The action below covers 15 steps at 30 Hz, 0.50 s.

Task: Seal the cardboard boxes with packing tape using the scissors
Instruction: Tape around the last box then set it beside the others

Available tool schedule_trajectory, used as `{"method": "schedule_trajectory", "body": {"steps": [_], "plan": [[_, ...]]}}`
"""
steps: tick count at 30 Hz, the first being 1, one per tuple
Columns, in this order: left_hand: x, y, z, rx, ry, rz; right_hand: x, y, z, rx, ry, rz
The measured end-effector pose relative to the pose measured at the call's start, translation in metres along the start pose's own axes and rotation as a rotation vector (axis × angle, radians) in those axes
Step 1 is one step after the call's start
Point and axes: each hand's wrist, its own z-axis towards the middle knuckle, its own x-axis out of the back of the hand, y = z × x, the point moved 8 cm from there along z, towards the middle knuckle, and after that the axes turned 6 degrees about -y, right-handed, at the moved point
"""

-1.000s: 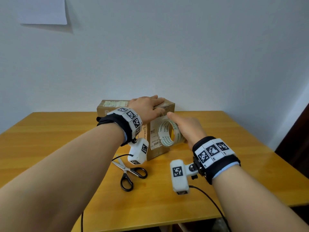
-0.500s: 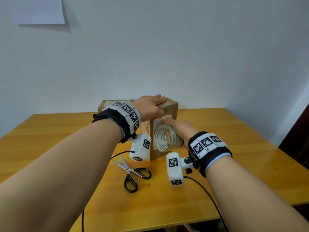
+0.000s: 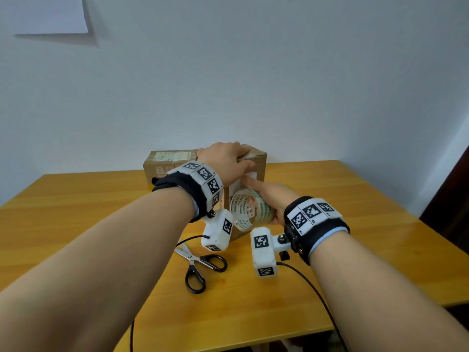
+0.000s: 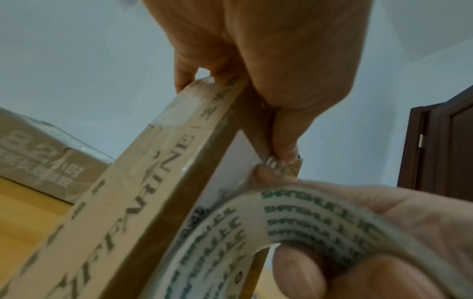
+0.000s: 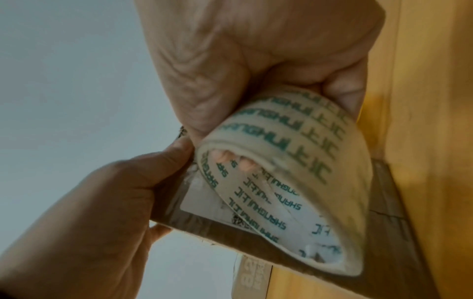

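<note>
Cardboard box (image 3: 258, 163) stands upright near the table's (image 3: 355, 199) far edge, about mid-width, with a second box (image 3: 162, 166) just behind it on the left, the two apparently touching. Left hand (image 3: 225, 161) lies over the box's top, fingers across the top face and thumb pressed on the front face by the upper edge. Right hand (image 3: 269, 196) grips the tape roll (image 3: 243, 212) against the box's front face, thumb along the outer rim, fingers curled through the core.

Scissors (image 3: 200, 265) lie flat on the table just in front of the box, toward the near edge, blades shut, touching neither hand. Bare tabletop on both sides of the boxes and along the right edge; wrist-camera cables trail off the near edge.

Left wrist view only: clear tape already over the box's top corner, printed lettering down the box's side, left thumb (image 4: 284, 139) and right thumb tip meeting at the white label (image 4: 238, 159); dark door (image 4: 440, 145) at right. Right wrist view only: fingertips (image 5: 225, 156) inside the roll's core, green print on the roll (image 5: 294, 141).
</note>
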Motion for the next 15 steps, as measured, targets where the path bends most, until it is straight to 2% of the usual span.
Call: {"method": "schedule_trajectory", "body": {"steps": [2, 4, 7, 9, 11, 15], "plan": [[0.005, -0.010, 0.000, 0.027, 0.008, -0.091, 0.002, -0.005, -0.002, 0.065, -0.004, 0.007], [0.014, -0.031, 0.000, 0.098, 0.028, -0.314, 0.004, -0.020, -0.008, 0.198, -0.030, 0.051], [0.025, -0.063, 0.002, 0.226, 0.077, -0.695, 0.001, -0.054, -0.028, 0.399, -0.132, 0.175], [0.022, -0.078, 0.004, 0.315, 0.064, -0.807, -0.005, -0.072, -0.038, 0.472, -0.201, 0.172], [0.010, -0.090, 0.005, 0.388, 0.016, -0.866, -0.017, -0.077, -0.040, 0.484, -0.278, 0.094], [-0.029, -0.104, 0.005, 0.485, -0.175, -0.832, -0.034, -0.055, -0.024, 0.389, -0.355, 0.029]]}}
